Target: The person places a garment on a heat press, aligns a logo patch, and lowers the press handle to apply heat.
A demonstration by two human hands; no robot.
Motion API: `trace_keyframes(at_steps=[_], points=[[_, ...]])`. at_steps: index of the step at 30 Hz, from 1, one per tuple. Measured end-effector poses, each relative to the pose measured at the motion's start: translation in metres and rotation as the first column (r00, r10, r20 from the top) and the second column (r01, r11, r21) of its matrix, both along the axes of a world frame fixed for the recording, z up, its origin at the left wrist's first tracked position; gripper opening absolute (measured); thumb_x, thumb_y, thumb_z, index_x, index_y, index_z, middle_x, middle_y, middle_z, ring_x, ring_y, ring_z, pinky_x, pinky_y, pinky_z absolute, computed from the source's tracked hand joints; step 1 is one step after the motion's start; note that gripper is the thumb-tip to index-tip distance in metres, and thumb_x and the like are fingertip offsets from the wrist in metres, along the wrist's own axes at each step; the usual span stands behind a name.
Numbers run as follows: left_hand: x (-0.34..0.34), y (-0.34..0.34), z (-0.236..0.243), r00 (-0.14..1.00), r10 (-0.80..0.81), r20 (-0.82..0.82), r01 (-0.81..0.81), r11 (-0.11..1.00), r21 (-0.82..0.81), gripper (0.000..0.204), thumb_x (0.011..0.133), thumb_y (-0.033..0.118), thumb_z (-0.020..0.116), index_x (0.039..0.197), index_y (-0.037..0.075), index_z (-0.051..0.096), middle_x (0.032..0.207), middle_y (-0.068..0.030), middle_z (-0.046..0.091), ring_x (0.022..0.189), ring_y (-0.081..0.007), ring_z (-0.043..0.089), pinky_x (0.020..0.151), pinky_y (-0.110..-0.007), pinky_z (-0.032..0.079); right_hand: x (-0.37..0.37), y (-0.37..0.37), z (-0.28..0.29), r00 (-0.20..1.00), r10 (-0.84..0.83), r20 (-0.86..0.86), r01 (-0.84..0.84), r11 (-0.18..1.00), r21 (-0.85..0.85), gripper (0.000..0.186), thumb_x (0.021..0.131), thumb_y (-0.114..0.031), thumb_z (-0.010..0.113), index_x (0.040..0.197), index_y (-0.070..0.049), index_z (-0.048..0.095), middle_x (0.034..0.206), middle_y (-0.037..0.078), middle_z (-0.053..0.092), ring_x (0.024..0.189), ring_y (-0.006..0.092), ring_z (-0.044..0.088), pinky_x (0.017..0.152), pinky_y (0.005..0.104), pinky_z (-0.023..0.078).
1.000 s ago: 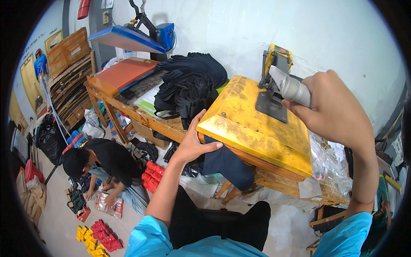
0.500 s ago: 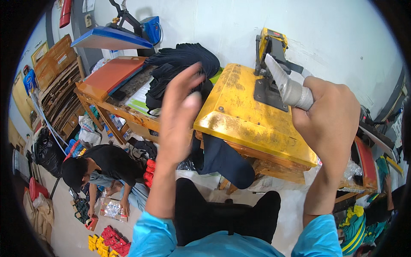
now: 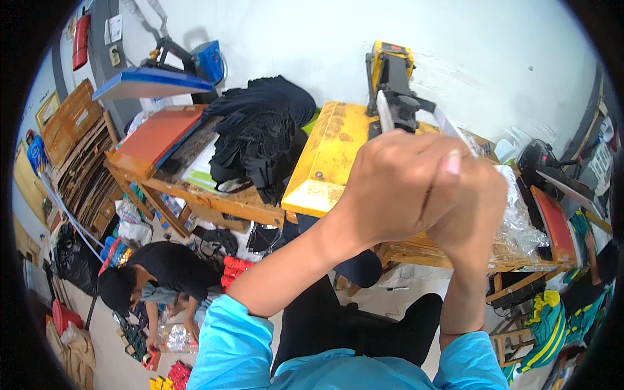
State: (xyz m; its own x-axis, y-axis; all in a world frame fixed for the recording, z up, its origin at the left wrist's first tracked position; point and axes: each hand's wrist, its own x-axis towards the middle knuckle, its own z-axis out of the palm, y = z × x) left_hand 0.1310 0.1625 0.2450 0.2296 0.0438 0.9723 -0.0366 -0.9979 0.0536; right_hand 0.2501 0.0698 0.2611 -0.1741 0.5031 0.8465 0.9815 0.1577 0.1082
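Both my left hand (image 3: 387, 188) and my right hand (image 3: 473, 201) are closed side by side over the handle of a yellow heat press (image 3: 325, 156). My fingers and palms hide the grip itself. Only the pale lever arm (image 3: 385, 114) shows beyond them, near the black linkage (image 3: 396, 81). Under the front edge of the press hangs a dark navy cloth (image 3: 361, 268), its rounded end below my left wrist. Left of the press lies a heap of black fabric (image 3: 260, 143) on the wooden table (image 3: 227, 201).
A second press with a raised blue-edged plate (image 3: 153, 83) stands at the left, above an orange-brown board (image 3: 159, 140). On the floor at lower left a person in black (image 3: 172, 266) crouches by red and yellow bundles (image 3: 179, 374). Clear plastic (image 3: 520, 221) lies at the right.
My left hand has come across to the right and closed on the handle beside my right hand. The yellow top appears shifted behind my hands, and my view has turned slightly.
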Motion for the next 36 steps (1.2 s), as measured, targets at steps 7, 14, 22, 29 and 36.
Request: trace_keyframes(at_steps=[7, 14, 22, 29, 36], points=[[-0.005, -0.009, -0.013, 0.997, -0.019, -0.07, 0.012, 0.995, -0.099, 0.062, 0.113, 0.035, 0.031, 0.103, -0.005, 0.077, 0.102, -0.0223, 0.078, 0.094, -0.0404, 0.077, 0.088, -0.045, 0.059, -0.002, 0.004, -0.014, 0.995, 0.059, 0.076, -0.064, 0.996, 0.07, 0.021, 0.075, -0.022, 0.075, 0.06, -0.013, 0.063, 0.06, 0.011, 0.063, 0.057, 0.0325, 0.067, 0.052, 0.0423, 0.05], [-0.02, -0.024, -0.032, 0.99, 0.14, -0.005, -0.139, 0.99, 0.016, 0.038, 0.108, 0.027, 0.052, 0.126, -0.002, 0.069, 0.13, -0.0224, 0.071, 0.125, -0.0399, 0.065, 0.098, -0.05, 0.054, 0.006, 0.013, -0.025, 0.969, 0.238, 0.068, -0.248, 0.94, 0.235, 0.015, 0.074, -0.019, 0.073, 0.065, -0.012, 0.063, 0.062, 0.009, 0.062, 0.06, 0.0304, 0.066, 0.057, 0.0432, 0.05], [-0.049, -0.125, -0.212, 0.983, 0.183, -0.025, -0.176, 0.888, -0.425, 0.016, 0.097, 0.01, 0.062, 0.11, 0.002, 0.06, 0.111, -0.0177, 0.065, 0.107, -0.0314, 0.063, 0.1, -0.045, 0.05, -0.008, 0.014, -0.021, 0.975, 0.181, 0.127, -0.195, 0.974, 0.115, 0.008, 0.073, -0.016, 0.068, 0.072, -0.01, 0.066, 0.066, 0.008, 0.064, 0.063, 0.0275, 0.069, 0.058, 0.0396, 0.05], [-0.037, -0.151, -0.257, 0.981, 0.193, 0.007, -0.148, 0.774, -0.616, 0.016, 0.09, -0.003, 0.068, 0.105, 0.0, 0.067, 0.1, -0.0161, 0.069, 0.097, -0.034, 0.066, 0.09, -0.042, 0.054, 0.002, 0.015, -0.017, 0.962, 0.166, 0.218, -0.202, 0.968, 0.151, 0.01, 0.073, -0.017, 0.068, 0.07, -0.007, 0.065, 0.066, 0.01, 0.065, 0.064, 0.0285, 0.071, 0.059, 0.04, 0.053], [-0.062, -0.137, -0.415, 0.916, -0.167, -0.365, -0.304, 0.306, -0.902, 0.019, 0.098, 0.009, 0.069, 0.115, 0.0, 0.067, 0.105, -0.0187, 0.072, 0.102, -0.0354, 0.07, 0.091, -0.044, 0.055, -0.003, 0.014, -0.016, 0.968, 0.206, 0.141, -0.22, 0.971, 0.093, 0.009, 0.072, -0.015, 0.07, 0.074, -0.007, 0.067, 0.067, 0.01, 0.066, 0.065, 0.0281, 0.072, 0.059, 0.0402, 0.053]])
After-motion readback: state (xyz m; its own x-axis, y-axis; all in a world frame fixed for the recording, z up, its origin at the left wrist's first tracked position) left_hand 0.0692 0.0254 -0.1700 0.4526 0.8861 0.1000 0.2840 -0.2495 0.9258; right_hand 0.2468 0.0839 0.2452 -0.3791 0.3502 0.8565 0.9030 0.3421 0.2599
